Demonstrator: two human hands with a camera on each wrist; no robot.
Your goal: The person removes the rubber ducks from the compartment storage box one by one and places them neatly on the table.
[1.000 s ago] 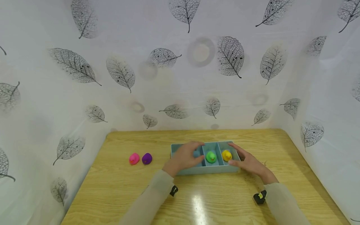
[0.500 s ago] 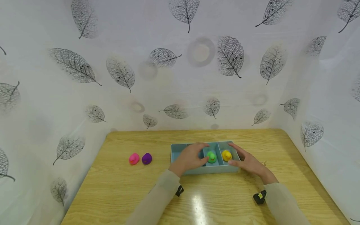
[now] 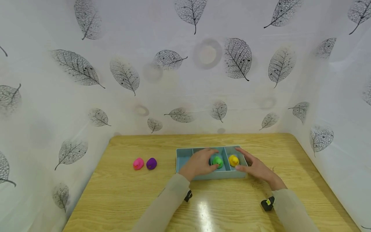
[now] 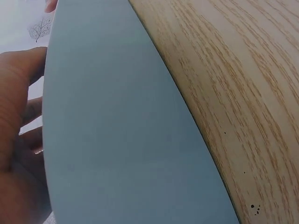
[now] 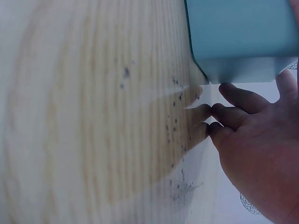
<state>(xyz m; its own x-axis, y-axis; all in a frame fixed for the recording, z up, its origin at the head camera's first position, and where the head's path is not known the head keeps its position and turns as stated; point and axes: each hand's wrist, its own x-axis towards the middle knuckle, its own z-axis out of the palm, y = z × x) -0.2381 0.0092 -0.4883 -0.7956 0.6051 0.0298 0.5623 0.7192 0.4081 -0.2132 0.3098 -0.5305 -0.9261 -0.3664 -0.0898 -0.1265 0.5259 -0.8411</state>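
A light-blue divided box [image 3: 220, 175] lies on the table. In the head view, a green rubber duck [image 3: 217, 161] sits in one compartment and a yellow rubber duck [image 3: 233, 160] in the rightmost. My left hand [image 3: 200, 162] is over the box, thumb and forefinger spread on either side of the green duck; the thumb overlaps its lower front, and whether it touches is unclear. That hand hides much of the compartment to the left. My right hand [image 3: 258, 167] holds the box's right end, thumb at the front rim and forefinger at the back corner. The right wrist view shows lower fingers [image 5: 236, 100] beside the end wall.
Left of the box, a pink rubber duck [image 3: 138, 163] and a purple rubber duck [image 3: 151, 163] rest on the wooden table [image 3: 121, 193]. A leaf-patterned white curtain [image 3: 203, 90] surrounds the table's back and sides.
My left hand has shifted right over the box, from the compartment left of the green duck to the green duck. The right hand has stayed at the box's right end.
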